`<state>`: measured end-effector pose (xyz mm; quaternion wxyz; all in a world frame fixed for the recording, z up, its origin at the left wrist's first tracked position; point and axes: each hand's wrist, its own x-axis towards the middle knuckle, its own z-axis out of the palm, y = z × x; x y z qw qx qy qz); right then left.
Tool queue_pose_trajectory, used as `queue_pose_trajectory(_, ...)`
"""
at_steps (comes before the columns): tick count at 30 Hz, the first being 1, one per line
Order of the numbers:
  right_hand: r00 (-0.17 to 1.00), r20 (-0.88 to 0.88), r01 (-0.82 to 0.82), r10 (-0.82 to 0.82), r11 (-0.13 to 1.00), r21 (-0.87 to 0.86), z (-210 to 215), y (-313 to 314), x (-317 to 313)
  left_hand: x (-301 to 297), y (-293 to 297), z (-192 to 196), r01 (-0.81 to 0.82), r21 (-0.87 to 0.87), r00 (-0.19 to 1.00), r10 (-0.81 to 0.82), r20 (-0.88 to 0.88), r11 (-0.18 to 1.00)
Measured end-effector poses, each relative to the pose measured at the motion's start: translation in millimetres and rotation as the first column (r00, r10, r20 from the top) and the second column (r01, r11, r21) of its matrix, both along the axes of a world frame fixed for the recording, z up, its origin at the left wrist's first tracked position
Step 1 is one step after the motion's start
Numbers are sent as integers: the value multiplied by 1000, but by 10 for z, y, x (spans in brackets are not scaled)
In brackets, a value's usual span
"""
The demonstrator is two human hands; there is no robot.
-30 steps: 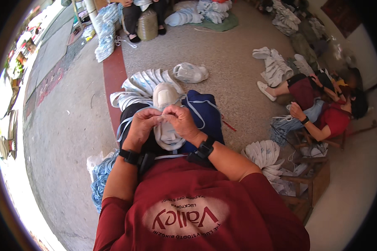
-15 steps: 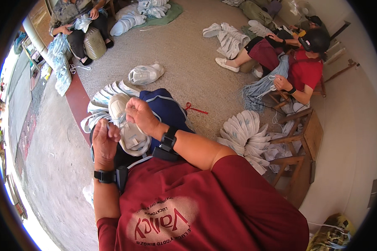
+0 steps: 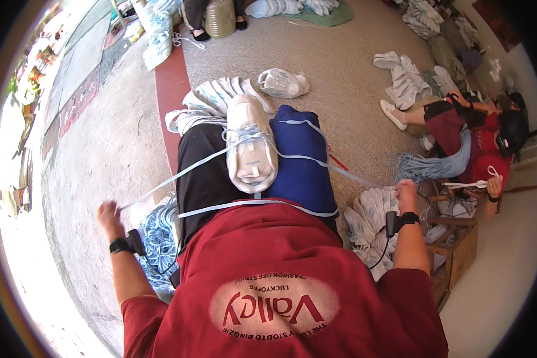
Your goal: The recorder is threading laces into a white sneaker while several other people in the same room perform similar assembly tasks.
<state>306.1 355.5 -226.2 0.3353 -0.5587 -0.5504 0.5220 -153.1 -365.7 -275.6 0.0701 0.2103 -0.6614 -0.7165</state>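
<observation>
A white sneaker (image 3: 252, 170) lies across my lap, its sole hidden beneath it. From its eyelets a pale blue shoelace (image 3: 182, 174) stretches out to both sides. Far out to the left, my left hand (image 3: 109, 219) is closed on one end of it. My right hand (image 3: 406, 194), out to the right at about the same height, grips the other end. Both lengths look fairly taut, and the lace crosses over the shoe's upper. Under the shoe are my black trousers and a blue cloth (image 3: 304, 158) with pale trim.
White shoes (image 3: 221, 95) stand in a row beyond my knees, with a single shoe (image 3: 283, 83) beside them. Blue laces (image 3: 158, 238) are heaped at my left. More white shoes (image 3: 370, 218) and a wooden stool (image 3: 459, 250) stand at right, near a seated person in red (image 3: 489, 149).
My hands were close together over the shoe; they have spread wide apart, drawing the lace out to both sides. The view has shifted, and the whole lap now shows.
</observation>
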Motion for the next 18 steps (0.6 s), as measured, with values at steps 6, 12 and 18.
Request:
queue_pose_trajectory(6,660,377,-748,649,521,412,440,-1239,-2075,229,2106,878,406,-800,647,-758,-89,441)
queue_pose_trajectory(12,421,298,-875,857,297,382,616,-2070,-2984,399,3065,1164,607,-737,470,-882,30,298)
queue_pose_trajectory(18,467,-55,-838,883,462,291,475,-2147,-3202,328,3212,905,728,-575,471,-882,26,372)
